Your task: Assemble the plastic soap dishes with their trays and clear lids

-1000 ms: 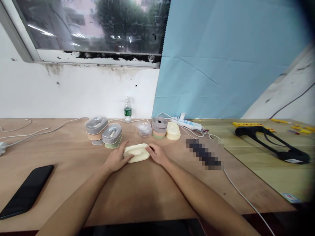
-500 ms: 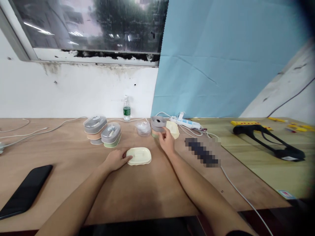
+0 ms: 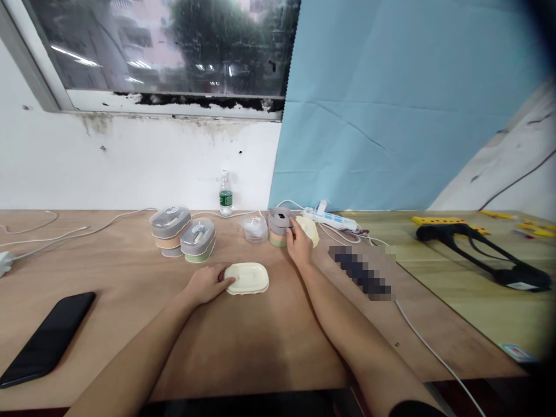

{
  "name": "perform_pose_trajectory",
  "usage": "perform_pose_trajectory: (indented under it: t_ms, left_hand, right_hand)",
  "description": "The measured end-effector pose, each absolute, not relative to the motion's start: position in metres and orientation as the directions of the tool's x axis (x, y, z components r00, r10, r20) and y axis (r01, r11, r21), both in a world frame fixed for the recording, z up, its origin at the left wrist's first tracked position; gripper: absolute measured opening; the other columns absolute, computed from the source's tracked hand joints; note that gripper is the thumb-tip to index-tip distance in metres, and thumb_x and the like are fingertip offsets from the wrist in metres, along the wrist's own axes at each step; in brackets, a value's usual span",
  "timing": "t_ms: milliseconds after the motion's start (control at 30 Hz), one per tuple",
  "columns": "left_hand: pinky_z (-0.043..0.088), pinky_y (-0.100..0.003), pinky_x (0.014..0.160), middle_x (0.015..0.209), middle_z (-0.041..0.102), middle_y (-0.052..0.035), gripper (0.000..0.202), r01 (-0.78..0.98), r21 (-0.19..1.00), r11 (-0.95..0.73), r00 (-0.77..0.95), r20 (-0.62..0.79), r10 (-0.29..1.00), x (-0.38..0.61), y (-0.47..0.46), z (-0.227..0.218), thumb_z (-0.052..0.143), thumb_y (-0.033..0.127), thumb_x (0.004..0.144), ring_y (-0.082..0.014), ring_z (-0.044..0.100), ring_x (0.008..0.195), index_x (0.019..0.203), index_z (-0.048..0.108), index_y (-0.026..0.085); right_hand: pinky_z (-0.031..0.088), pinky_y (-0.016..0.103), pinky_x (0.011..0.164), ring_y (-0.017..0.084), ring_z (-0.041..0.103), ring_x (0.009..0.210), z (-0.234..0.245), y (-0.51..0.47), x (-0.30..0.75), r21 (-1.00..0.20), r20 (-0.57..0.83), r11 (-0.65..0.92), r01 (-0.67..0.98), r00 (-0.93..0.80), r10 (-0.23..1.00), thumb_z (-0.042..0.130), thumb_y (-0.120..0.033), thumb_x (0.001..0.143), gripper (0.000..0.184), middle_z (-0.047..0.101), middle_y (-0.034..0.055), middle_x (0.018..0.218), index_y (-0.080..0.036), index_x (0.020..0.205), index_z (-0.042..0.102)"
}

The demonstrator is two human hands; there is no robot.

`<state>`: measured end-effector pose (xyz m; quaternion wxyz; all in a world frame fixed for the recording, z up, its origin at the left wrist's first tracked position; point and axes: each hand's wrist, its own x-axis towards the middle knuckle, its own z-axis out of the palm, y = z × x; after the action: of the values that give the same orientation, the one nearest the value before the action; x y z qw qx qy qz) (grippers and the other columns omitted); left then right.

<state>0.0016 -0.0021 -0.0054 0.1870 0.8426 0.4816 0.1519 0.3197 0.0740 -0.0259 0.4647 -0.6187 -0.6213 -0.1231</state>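
A cream oval tray lies flat on the wooden table. My left hand rests at its left end, fingers curled against the rim. My right hand reaches to the back, fingers closed on the grey lid topping a stack of oval boxes. A pile of cream trays sits just right of that hand.
Two lidded oval boxes stand at the back left, with a clear plastic piece and a small bottle behind. A black phone lies front left. A white power strip and cables run at the back right.
My right hand left the cream tray and went back and right to the stack of boxes. The tray now lies flat, with my left hand still on its end.
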Motion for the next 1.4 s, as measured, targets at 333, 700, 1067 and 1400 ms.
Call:
perform_pose_trajectory:
  t_ms: [333,700,1067,1400]
  left_hand:
    - [0.037,-0.027,0.062,0.083,0.065,-0.0025,0.046,0.752,0.465,-0.467,0.487,0.085,0.869,0.002,-0.001,-0.007,0.045,0.05,0.087,-0.02,0.059,0.075,0.124,0.056,0.025]
    - [0.039,-0.029,0.064,0.082,0.065,-0.0017,0.056,0.741,0.504,-0.445,0.469,0.087,0.879,0.0,0.0,-0.01,0.046,0.051,0.087,-0.0212,0.061,0.077,0.136,0.042,0.023]
    - [0.048,-0.035,0.078,0.128,0.05,-0.0164,0.089,0.581,0.65,-0.49,0.273,0.411,0.87,-0.004,-0.004,-0.008,0.049,0.053,0.087,-0.0197,0.058,0.081,0.15,-0.002,0.015]
    - [0.047,-0.032,0.073,0.088,0.064,-0.0067,0.066,0.675,0.588,-0.446,0.321,0.311,0.895,-0.002,-0.003,-0.005,0.033,0.048,0.095,-0.0207,0.059,0.075,0.15,0.015,0.015]
  right_hand:
    - [0.045,0.032,0.073,0.022,0.062,0.081,-0.032,0.078,0.324,-0.509,0.687,0.243,0.826,0.22,0.692,0.042,-0.041,0.091,0.035,0.069,0.0088,0.091,-0.016,0.112,0.057]
    - [0.045,0.037,0.077,0.023,0.059,0.083,-0.031,0.057,0.313,-0.445,0.776,0.368,0.817,0.147,0.613,0.039,-0.033,0.089,0.021,0.063,0.0105,0.088,-0.018,0.096,0.053]
    - [0.042,0.029,0.058,0.017,0.05,0.062,-0.035,-0.013,0.248,-0.704,0.584,0.575,0.416,-0.122,0.803,0.046,-0.078,0.073,0.058,0.052,0.0014,0.07,-0.022,0.088,0.047]
    - [0.032,0.026,0.053,0.014,0.045,0.055,-0.02,-0.007,0.251,-0.772,0.438,0.407,0.488,-0.055,0.897,0.031,-0.057,0.092,0.05,0.046,-0.0006,0.054,-0.02,0.059,0.039]
